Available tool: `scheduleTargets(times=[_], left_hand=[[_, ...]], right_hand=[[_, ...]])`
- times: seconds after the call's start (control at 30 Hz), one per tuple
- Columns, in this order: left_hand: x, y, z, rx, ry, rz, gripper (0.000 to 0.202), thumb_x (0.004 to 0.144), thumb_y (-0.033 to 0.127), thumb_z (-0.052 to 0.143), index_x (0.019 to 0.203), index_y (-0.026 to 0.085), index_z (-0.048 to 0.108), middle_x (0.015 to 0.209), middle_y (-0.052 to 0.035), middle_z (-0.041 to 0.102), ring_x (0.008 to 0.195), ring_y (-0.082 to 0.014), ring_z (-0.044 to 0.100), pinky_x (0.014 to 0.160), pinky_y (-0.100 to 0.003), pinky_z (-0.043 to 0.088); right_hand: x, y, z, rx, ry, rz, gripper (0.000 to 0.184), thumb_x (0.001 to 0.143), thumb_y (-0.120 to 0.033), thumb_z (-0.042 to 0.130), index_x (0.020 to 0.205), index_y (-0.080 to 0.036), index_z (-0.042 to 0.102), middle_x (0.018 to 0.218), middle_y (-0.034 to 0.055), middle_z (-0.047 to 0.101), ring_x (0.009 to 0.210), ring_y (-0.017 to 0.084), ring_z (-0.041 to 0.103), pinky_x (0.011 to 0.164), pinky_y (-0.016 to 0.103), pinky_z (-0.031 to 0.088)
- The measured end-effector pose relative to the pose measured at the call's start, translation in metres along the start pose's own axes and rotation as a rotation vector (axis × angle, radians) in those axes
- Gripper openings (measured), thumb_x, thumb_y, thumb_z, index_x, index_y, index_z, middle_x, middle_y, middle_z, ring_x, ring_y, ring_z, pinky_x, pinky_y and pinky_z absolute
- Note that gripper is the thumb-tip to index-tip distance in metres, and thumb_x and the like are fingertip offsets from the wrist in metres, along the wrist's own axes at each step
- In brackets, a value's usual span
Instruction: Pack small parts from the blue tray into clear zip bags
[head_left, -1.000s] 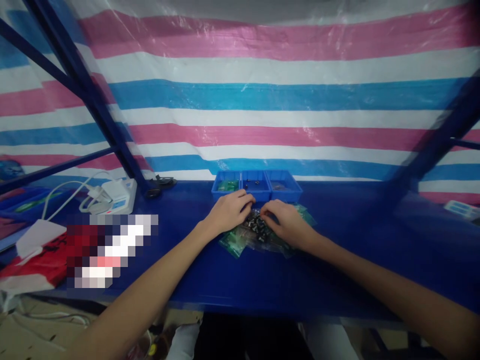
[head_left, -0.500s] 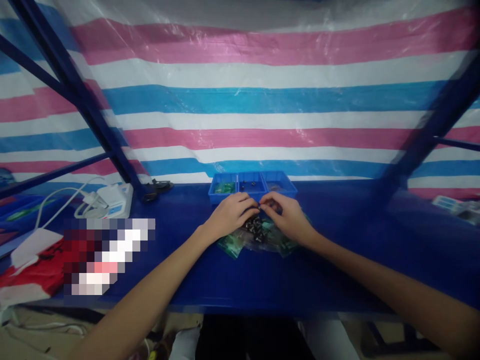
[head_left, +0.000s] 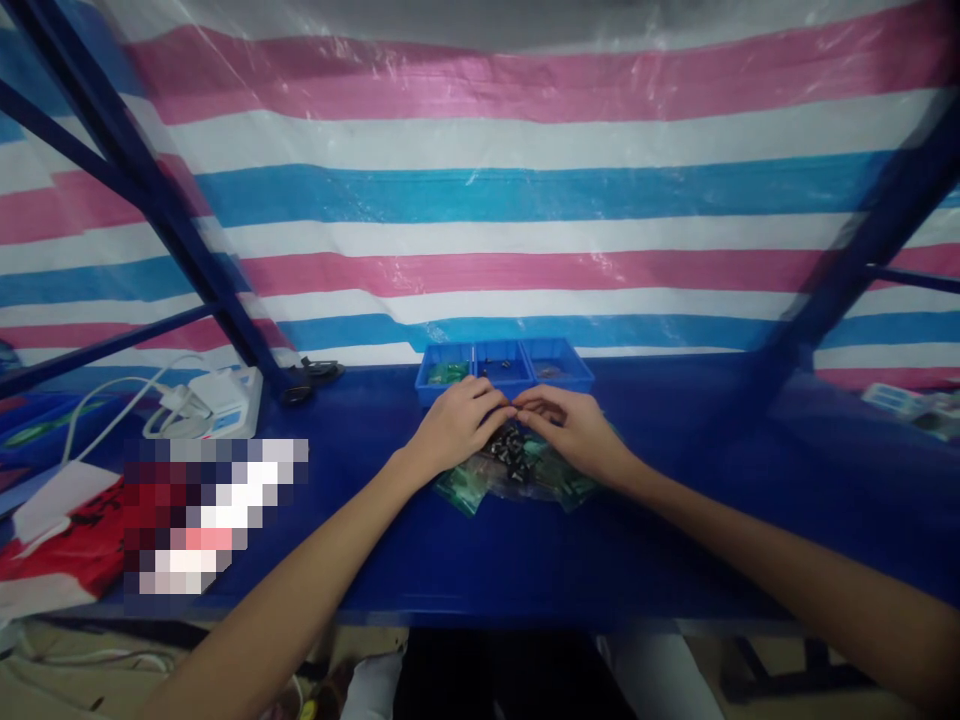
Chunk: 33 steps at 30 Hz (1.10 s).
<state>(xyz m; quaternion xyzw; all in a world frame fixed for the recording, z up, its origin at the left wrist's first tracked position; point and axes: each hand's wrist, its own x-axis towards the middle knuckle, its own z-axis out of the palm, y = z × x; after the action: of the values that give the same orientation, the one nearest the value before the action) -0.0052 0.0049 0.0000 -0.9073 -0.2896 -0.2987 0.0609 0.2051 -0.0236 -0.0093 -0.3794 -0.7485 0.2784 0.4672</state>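
My left hand [head_left: 463, 420] and my right hand [head_left: 574, 425] meet fingertip to fingertip over a pile of small black parts [head_left: 511, 450]. Both are closed in a pinch; whatever sits between the fingertips is too small to make out. The black parts, screw-like with some shiny bits, lie on clear and green plastic bags [head_left: 463, 486] on the blue table [head_left: 480, 570]. Just beyond my hands stands a blue tray [head_left: 587, 383] with three compartments. Green packets [head_left: 448, 372] fill part of its left compartment, a few small dark pieces lie in the middle one, and something small in the right one.
At the left are a white power strip [head_left: 236, 400] with cables, a red and white bag [head_left: 90, 540] and a blurred-out patch. A black object [head_left: 319, 370] lies near the left post [head_left: 180, 240]. Behind hangs a striped plastic sheet [head_left: 487, 190]. Clear packets [head_left: 892, 400] lie far right.
My fingertips have drawn closer together and now touch. The small dark piece that showed between them is hidden. The view has shifted slightly.
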Motion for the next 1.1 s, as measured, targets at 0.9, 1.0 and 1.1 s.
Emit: scheduleTargets(times=[0.9,1.0,1.1], left_hand=[[-0.001,0.007,-0.001,0.005,-0.012,0.075,0.032,0.108,0.030,0.037,0.097,0.015,0.064,0.092,-0.0060,0.065,0.090,-0.0180,0.059,0.091,-0.036,0.049],[-0.001,0.008,-0.002,-0.017,0.049,0.042,0.024,0.106,0.027,0.040,0.105,0.016,0.062,0.099,-0.0065,0.066,0.093,-0.0185,0.060,0.088,-0.035,0.050],[-0.002,0.007,-0.003,-0.041,0.096,0.004,0.018,0.102,0.025,0.048,0.114,0.017,0.059,0.105,-0.0071,0.066,0.095,-0.0188,0.062,0.083,-0.033,0.052]], right_hand=[[-0.002,-0.007,0.001,-0.322,-0.005,-0.053,0.009,0.092,-0.028,0.061,0.094,-0.021,0.067,0.082,0.0024,0.077,0.068,0.017,0.070,0.060,0.028,0.048],[-0.002,-0.007,0.001,-0.285,-0.002,-0.036,0.011,0.093,-0.031,0.060,0.089,-0.022,0.066,0.076,0.0017,0.075,0.066,0.017,0.068,0.059,0.028,0.047],[-0.001,-0.007,0.001,-0.206,-0.003,-0.001,0.013,0.093,-0.033,0.060,0.088,-0.022,0.066,0.074,0.0015,0.075,0.068,0.019,0.069,0.061,0.029,0.049]])
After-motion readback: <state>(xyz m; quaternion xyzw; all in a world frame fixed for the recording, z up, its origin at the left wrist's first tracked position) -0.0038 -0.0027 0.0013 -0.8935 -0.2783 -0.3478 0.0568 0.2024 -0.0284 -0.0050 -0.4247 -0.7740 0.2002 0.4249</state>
